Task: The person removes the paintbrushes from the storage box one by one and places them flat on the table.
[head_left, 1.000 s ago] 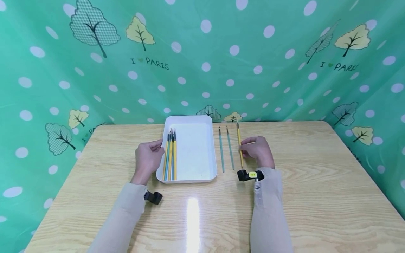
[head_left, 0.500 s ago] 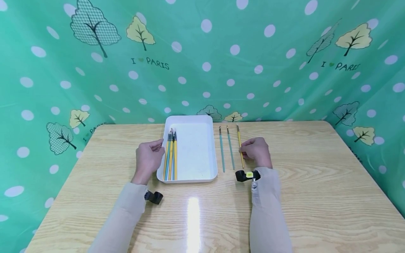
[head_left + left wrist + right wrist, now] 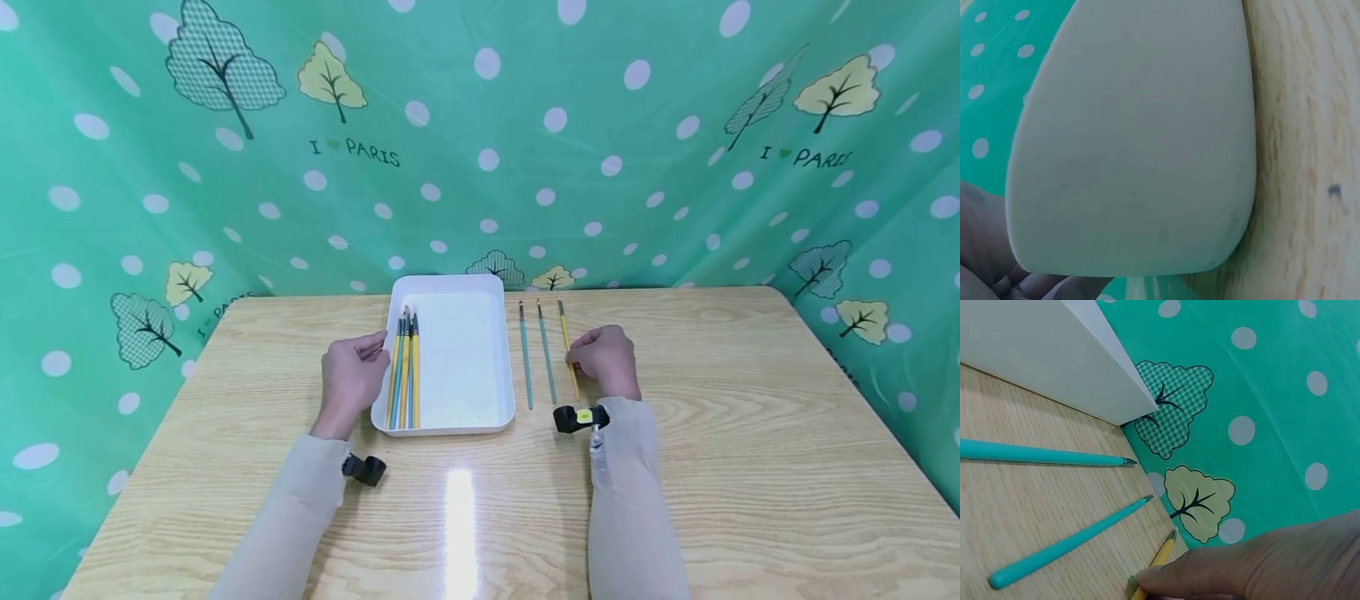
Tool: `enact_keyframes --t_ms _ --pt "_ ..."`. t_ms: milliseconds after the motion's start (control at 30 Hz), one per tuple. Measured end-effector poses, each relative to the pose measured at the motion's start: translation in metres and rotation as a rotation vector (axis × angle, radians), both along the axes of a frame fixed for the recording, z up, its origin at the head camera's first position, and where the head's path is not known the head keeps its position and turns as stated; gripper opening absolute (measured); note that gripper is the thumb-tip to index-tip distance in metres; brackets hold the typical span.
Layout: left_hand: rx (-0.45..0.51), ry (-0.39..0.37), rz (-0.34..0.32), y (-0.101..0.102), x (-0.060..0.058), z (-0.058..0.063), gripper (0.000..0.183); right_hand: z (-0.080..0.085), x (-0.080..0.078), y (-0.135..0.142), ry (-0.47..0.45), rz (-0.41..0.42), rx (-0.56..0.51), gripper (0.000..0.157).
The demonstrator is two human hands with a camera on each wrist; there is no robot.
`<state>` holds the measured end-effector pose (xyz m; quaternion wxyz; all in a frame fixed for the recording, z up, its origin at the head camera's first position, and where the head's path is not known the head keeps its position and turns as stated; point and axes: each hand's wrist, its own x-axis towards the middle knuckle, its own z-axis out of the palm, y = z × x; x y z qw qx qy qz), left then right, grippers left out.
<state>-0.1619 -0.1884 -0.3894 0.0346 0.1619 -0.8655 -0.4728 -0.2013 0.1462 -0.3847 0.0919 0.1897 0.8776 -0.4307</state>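
Note:
At the left rim of a white tray (image 3: 465, 367), my left hand (image 3: 352, 373) grips the edge with fingers and thumb; the tray's outer wall (image 3: 1135, 144) fills much of the left wrist view and hides part of the hand. Several yellow and blue paintbrushes (image 3: 416, 375) lie side by side along the tray's left side, bristles away from me. My right hand (image 3: 609, 360) pinches a yellow paintbrush (image 3: 565, 329) by its handle, at or just above the table. In the right wrist view, the thumb (image 3: 1179, 578) covers part of that yellow handle.
Two teal paintbrushes, one nearer the tray (image 3: 526, 358) and one (image 3: 547, 354) nearer the yellow one, lie on the wooden table (image 3: 750, 417). Behind the table's far edge hangs a green dotted curtain (image 3: 487, 192). A light reflection shows in front of the tray.
My right hand has shifted slightly left, and the yellow paintbrush's bristle end has come a little nearer to me and to the left. The left hand and tray stay put.

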Motion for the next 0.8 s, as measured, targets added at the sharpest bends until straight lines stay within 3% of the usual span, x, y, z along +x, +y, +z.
enact_keyframes --t_ms 433,800 --pt "-0.005 0.007 -0.005 0.000 0.000 0.002 0.036 0.006 0.002 0.001 -0.007 -0.005 0.024 0.014" --pt "0.012 -0.007 -0.003 -0.001 0.000 0.002 0.037 0.014 0.002 -0.011 0.051 -0.020 -0.093 0.018"
